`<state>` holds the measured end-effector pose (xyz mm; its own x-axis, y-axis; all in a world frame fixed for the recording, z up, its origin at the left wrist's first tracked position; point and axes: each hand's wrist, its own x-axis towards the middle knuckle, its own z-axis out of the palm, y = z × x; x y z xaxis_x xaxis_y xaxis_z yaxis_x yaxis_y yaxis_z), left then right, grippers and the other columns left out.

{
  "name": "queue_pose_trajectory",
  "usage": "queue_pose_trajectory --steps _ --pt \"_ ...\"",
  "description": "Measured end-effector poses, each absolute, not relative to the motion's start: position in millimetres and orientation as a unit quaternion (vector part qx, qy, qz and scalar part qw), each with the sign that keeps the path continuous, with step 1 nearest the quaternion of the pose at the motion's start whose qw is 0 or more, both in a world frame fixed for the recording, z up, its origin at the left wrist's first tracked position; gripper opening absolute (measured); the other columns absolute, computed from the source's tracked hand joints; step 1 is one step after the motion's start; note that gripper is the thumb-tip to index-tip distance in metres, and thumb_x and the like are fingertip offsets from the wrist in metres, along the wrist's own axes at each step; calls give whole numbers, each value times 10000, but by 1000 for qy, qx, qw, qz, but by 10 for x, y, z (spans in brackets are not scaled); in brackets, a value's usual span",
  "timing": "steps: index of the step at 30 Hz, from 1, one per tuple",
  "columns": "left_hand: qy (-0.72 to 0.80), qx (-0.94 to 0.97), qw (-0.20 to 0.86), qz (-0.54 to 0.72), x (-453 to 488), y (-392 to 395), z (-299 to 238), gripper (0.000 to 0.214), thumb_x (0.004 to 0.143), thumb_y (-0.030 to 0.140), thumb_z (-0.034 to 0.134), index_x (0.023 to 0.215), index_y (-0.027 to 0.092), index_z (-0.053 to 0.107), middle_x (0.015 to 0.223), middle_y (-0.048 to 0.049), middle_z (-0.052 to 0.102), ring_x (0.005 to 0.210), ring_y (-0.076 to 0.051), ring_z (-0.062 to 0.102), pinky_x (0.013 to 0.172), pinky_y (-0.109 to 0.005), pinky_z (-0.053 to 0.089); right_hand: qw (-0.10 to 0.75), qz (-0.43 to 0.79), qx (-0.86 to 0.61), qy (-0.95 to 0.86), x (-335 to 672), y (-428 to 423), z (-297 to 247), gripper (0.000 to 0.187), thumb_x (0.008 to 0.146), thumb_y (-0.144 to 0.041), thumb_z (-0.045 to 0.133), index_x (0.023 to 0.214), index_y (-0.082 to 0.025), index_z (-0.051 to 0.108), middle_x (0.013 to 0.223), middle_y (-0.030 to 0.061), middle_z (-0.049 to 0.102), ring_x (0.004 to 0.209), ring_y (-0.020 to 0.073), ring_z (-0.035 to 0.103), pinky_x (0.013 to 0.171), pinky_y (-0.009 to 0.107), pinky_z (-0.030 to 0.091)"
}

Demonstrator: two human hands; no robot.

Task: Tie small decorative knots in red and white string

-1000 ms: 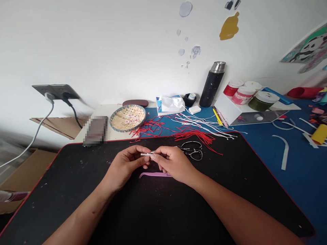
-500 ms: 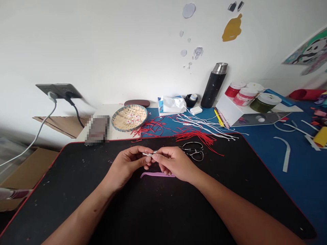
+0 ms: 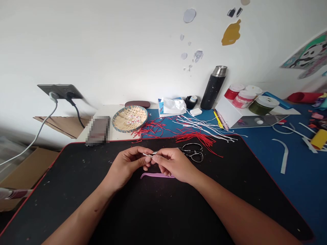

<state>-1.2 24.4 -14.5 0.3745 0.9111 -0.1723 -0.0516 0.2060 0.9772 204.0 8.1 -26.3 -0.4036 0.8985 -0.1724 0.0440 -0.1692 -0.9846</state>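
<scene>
A small, narrow white strip (image 3: pixel 147 155) is pinched between my two hands, above the black mat. My left hand (image 3: pixel 130 164) grips its left part between thumb and fingers. Thumb and forefinger of my right hand (image 3: pixel 174 163) are closed on its right part; the fingers cover much of it. Pink bent-tip tweezers (image 3: pixel 155 175) lie on the mat just below, their right end hidden by my right hand. Behind that hand rest scissors (image 3: pixel 193 152) with black-and-silver handles, their blades partly covered.
Red cords (image 3: pixel 196 136) and white cords (image 3: pixel 204 126) lie along the mat's far edge. Behind are a woven basket (image 3: pixel 120 126) with small red-and-white pieces, a tissue box (image 3: pixel 161 108) and a black flask (image 3: pixel 212 89). Paint jars (image 3: pixel 264 106) stand on a white box at right.
The view has tilted very slightly. Both hands keep their pinch on the white strip, which has barely shifted; nothing else on the table has moved.
</scene>
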Motion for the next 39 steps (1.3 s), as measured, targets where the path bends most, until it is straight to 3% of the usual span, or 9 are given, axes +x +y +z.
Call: queue_pose_trajectory --steps 11,23,39 --pt "438 579 594 347 36 215 -7 248 793 421 854 865 189 802 759 -40 741 699 -179 659 642 -272 555 329 624 -442 -554 2039 70 -213 312 964 -421 639 781 -169 648 540 -52 544 481 88 489 478 199 385" --pt "461 541 601 366 62 215 -68 275 709 427 908 723 175 798 681 -36 738 614 -169 655 602 -277 573 329 625 -430 -562 2044 69 -226 290 989 -398 605 837 -165 685 557 -51 553 495 88 505 501 200 391" --pt "435 536 647 323 -9 251 -105 305 783 427 870 916 170 773 701 -17 735 628 -145 659 619 -252 543 315 551 -470 -613 2021 55 -268 297 1003 -370 581 799 -172 664 569 -39 575 502 93 522 491 198 371"
